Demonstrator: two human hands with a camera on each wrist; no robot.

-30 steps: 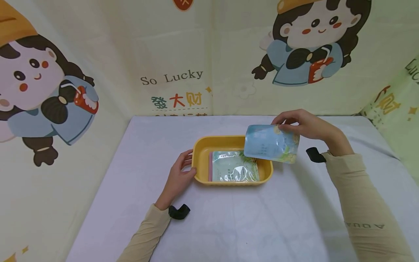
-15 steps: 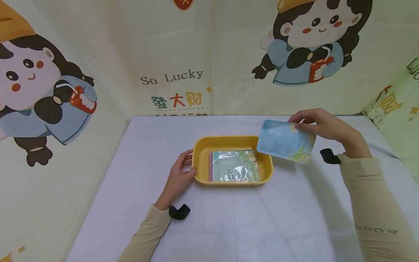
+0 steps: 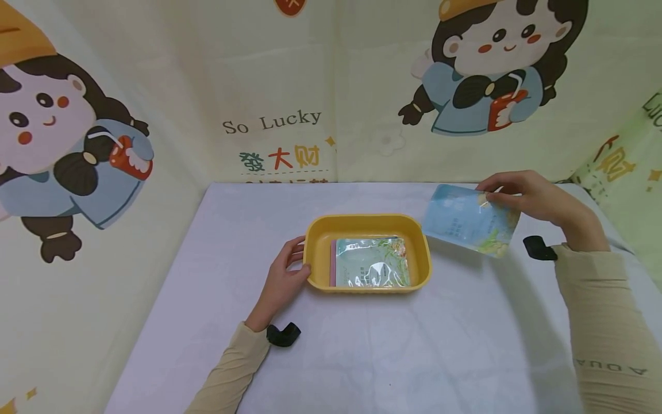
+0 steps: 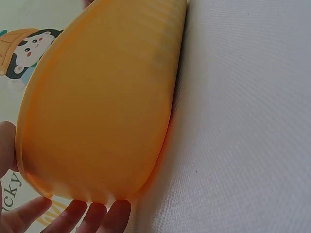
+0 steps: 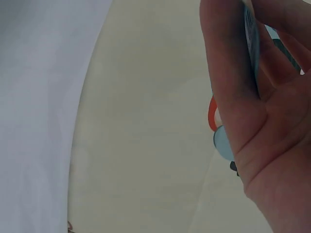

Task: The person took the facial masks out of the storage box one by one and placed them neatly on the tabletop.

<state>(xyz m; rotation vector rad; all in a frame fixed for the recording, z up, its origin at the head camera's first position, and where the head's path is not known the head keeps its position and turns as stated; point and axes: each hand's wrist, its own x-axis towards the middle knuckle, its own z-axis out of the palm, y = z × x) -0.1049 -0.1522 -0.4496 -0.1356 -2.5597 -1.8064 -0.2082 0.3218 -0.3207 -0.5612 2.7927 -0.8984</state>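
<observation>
In the head view, my right hand [image 3: 540, 200] pinches a flat, light-blue sachet [image 3: 465, 221] by its upper right edge, thumb against the fingers. Printed leaves and flowers mark its lower right corner. The sachet hangs tilted, to the right of a yellow plastic tray [image 3: 318, 247]. At the tray's left end, my left hand [image 3: 279, 287] grips its rim and outer wall. Inside lies a glossy pale-green sachet [image 3: 369, 264], with a pink edge [image 3: 333, 263] showing beneath it. The left wrist view shows fingertips [image 4: 116, 213] against the tray wall; the right wrist view catches only the sachet's thin edge [image 5: 252, 43].
A white cloth [image 3: 372, 356] covers the table under the tray. Behind it hangs a cream backdrop [image 3: 372, 155] printed with cartoon figures and lettering. Black wrist mounts [image 3: 283, 334] sit on both forearms, beside beige sleeves [image 3: 227, 368].
My right hand has carried the blue sachet rightward, from over the tray's right end to beside it, uncovering the green sachet's right side. My left hand and the tray have stayed put.
</observation>
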